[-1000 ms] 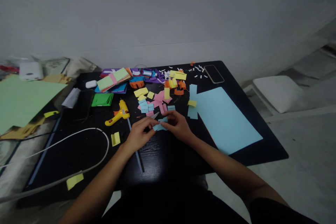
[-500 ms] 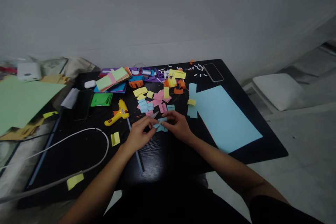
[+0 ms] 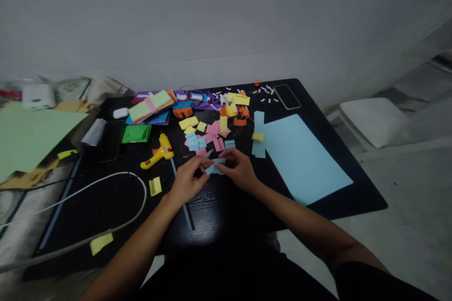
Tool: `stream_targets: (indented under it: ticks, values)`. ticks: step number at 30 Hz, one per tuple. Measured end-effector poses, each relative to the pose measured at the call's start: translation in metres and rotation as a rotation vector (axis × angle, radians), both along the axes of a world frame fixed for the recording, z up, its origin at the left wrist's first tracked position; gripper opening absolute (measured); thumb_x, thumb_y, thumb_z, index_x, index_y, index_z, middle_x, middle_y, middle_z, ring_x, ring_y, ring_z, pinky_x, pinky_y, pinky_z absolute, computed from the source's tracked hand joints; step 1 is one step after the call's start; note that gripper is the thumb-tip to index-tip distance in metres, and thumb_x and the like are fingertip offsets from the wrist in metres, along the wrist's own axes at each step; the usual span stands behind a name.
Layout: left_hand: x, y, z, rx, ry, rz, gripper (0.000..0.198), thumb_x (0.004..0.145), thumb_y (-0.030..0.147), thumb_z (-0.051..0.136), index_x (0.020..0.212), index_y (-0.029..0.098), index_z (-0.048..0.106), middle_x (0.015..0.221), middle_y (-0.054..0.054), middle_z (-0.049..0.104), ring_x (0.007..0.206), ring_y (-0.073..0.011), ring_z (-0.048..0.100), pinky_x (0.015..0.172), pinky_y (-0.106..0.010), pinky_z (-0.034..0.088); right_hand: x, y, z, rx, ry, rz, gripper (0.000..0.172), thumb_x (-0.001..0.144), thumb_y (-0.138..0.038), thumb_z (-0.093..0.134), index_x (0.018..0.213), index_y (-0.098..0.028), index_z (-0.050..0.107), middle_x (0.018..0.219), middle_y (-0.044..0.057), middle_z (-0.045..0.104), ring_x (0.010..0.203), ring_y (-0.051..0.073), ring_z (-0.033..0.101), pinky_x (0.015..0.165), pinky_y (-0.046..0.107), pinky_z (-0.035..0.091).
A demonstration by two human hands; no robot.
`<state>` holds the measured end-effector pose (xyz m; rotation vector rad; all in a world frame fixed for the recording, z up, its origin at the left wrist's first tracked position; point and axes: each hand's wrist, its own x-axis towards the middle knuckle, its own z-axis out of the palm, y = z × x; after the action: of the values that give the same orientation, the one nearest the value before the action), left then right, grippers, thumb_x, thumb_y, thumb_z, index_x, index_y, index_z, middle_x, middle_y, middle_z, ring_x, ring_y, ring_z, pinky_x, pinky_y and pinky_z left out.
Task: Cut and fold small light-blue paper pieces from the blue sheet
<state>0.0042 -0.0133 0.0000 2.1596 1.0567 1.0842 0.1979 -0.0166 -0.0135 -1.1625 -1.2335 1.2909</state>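
Note:
Between my two hands is a small light blue paper piece (image 3: 219, 169), above the black table. My left hand (image 3: 189, 176) pinches its left end, and my right hand (image 3: 240, 168) grips its right side between thumb and fingers. Scissor tips (image 3: 209, 153) show just beyond my left fingers; the rest of the scissors is hidden. Small blue folded pieces (image 3: 192, 141) and pink pieces (image 3: 213, 130) lie just past my hands. A yellow glue gun (image 3: 164, 147) rests left of them, with a long bluish stick (image 3: 187, 218) passing near my left hand.
A large light blue sheet (image 3: 303, 160) lies at the right, below a phone (image 3: 287, 97). Stacked coloured papers (image 3: 151, 106) and green papers (image 3: 137, 133) sit at the back left. A white cable (image 3: 144, 193) loops over the left side. A white stool (image 3: 374, 120) stands right.
The blue paper piece between my hands now looks narrower, with its lower part less spread. My hands have stayed in nearly the same place.

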Motion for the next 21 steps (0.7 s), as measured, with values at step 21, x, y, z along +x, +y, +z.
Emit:
stream_targets:
  ticks: [21]
  values:
    - [0.0005,0.0013,-0.0007,0.025,0.032,-0.026,0.021,0.094,0.013,0.060,0.111,0.021,0.068,0.099,-0.005,0.065,0.087,-0.0160,0.063,0.077,-0.030,0.055,-0.0015,-0.0005,-0.0049,0.017,0.039,0.090,0.027,0.084,-0.034,0.075,0.107,-0.023,0.067,0.101,0.004,0.077,0.097,0.021,0.076,0.091,0.035,0.058]
